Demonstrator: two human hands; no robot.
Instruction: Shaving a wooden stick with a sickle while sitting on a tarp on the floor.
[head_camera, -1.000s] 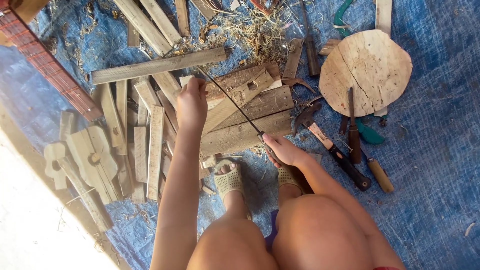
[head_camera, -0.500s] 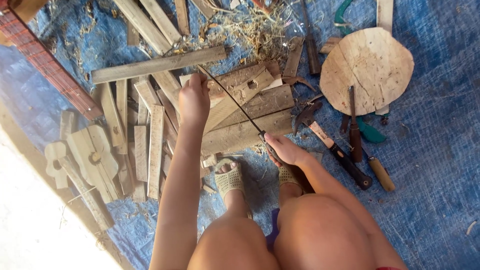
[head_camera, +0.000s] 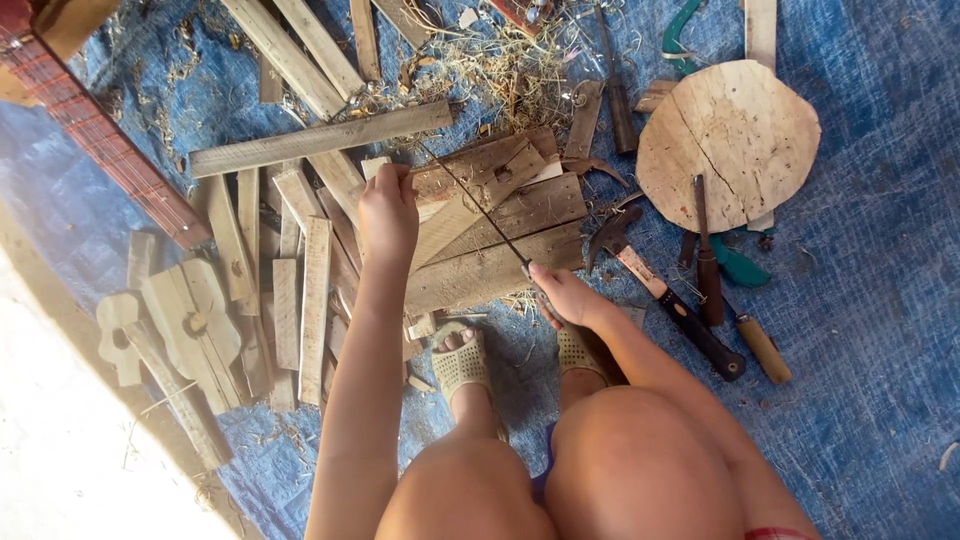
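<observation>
Thin dark blade (head_camera: 470, 205), left hand (head_camera: 388, 212), right hand (head_camera: 565, 295), rough weathered planks (head_camera: 495, 265)

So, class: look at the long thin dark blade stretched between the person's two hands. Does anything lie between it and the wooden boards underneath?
Nothing visible does. The long thin dark blade runs from the left hand to the right hand, straight across the weathered wooden boards. Whether it touches the wood cannot be told.

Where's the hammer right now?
In the head view the hammer lies on the blue tarp, just right of the right hand, below-left of the round wooden disc, beside a wooden-handled chisel.
</observation>
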